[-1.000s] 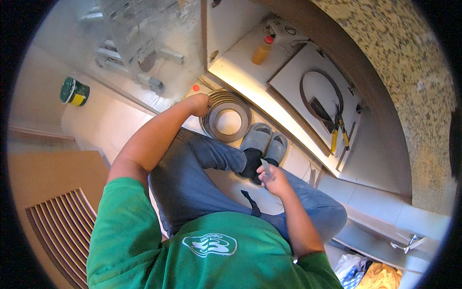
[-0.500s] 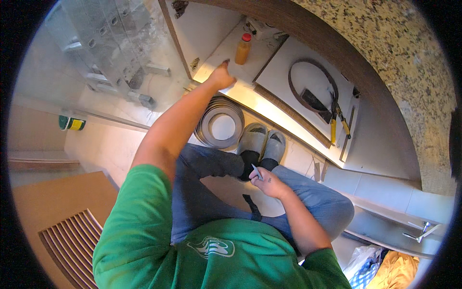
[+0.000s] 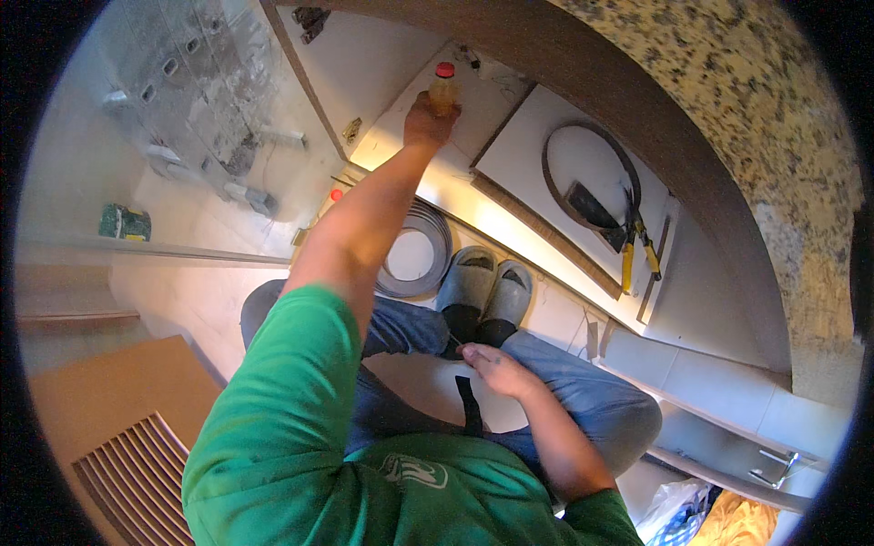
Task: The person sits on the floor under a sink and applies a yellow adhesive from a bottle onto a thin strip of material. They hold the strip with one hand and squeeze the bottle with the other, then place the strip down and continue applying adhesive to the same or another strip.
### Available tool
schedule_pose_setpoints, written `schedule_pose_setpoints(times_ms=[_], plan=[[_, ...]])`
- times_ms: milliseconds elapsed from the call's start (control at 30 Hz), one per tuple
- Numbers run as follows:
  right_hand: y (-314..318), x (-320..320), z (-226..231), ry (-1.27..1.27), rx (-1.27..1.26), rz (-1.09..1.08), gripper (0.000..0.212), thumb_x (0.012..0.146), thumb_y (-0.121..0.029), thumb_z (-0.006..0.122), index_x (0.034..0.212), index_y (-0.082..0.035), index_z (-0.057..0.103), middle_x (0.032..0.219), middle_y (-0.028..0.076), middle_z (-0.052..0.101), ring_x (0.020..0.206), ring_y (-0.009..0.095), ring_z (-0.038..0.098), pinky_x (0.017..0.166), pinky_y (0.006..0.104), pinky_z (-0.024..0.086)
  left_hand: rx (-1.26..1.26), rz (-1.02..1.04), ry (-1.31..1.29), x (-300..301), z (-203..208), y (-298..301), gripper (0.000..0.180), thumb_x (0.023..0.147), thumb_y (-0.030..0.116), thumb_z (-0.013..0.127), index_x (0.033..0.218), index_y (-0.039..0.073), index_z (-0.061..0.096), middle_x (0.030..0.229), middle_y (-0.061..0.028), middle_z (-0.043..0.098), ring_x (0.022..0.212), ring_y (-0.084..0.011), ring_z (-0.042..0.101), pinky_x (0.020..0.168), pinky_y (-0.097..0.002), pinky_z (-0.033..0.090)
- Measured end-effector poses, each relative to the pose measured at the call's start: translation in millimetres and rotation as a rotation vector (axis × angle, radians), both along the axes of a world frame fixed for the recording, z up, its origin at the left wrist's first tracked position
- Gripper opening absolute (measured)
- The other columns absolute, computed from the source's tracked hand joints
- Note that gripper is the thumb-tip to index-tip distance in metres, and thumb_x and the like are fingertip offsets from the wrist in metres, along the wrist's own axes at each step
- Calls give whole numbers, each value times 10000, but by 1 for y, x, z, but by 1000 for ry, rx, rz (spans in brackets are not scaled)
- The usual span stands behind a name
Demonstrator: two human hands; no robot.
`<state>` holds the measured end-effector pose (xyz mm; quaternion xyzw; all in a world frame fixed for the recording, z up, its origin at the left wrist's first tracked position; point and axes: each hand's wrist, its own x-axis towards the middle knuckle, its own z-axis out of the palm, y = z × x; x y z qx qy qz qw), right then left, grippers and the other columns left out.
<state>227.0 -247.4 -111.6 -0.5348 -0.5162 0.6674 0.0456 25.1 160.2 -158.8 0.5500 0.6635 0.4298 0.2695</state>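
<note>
My left hand (image 3: 428, 121) is stretched into the low cabinet, its fingers closed round the lower part of a clear bottle (image 3: 443, 89) with a red cap and amber liquid. The bottle stands about upright over the cabinet floor; whether it still touches the floor is hidden by my hand. Close to my lap, between my knees, my right hand (image 3: 496, 366) is closed in a pinch on a thin grey blade-like piece (image 3: 456, 340), mostly hidden by the fingers. Beneath my left forearm lies a coil of grey edging strip (image 3: 444, 238) on the floor, beside my grey slippers (image 3: 469, 276).
A loose panel (image 3: 510, 146) inside the cabinet carries a dark strip loop (image 3: 552, 164) and yellow-handled cutters (image 3: 627, 264). Granite counter (image 3: 728, 100) overhangs it. To the left are a dusty glass pane, a green tub (image 3: 125, 223) and a slatted board (image 3: 127, 464).
My left hand has moved farther into the cabinet and taken hold of the bottle. My right hand has dropped slightly, and the grey piece in it now shows only as a thin edge.
</note>
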Motion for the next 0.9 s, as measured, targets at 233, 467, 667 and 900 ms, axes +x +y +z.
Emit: schedule_pose_setpoints(times_ms=[233, 467, 667, 900], plan=[[26, -6, 61, 309, -177, -800, 369, 1077, -350, 482, 1349, -101, 493, 766, 56, 577, 665, 211, 615, 626, 384, 550, 62, -458, -71, -69, 98, -124, 513, 740, 291, 747, 1181, 71, 603, 1057, -218, 709, 1020, -379, 685, 878, -447, 545], [7, 18, 154, 838, -183, -965, 326, 1054, -282, 488, 1306, -79, 520, 915, 90, 623, 776, 228, 657, 738, 421, 627, 199, -815, 870, -90, 296, -236, 589, 717, 348, 786, 1222, 104, 607, 979, -153, 705, 932, -359, 678, 821, -460, 541], [-44, 20, 219, 1180, -211, -618, 457, 1058, -287, 481, 1430, -30, 416, 874, 119, 603, 652, 215, 633, 566, 367, 606, 604, -1019, 1332, -46, 411, -281, 571, 678, 284, 815, 1185, 151, 590, 924, -58, 636, 887, -285, 646, 806, -415, 508], [-78, 31, 257, 1226, -129, -573, 382, 1078, -314, 424, 1333, -33, 465, 783, 111, 595, 539, 175, 584, 434, 311, 533, 818, -1155, 1520, 4, 468, -315, 549, 632, 259, 837, 1114, 171, 589, 883, -13, 587, 878, -240, 615, 765, -388, 482]])
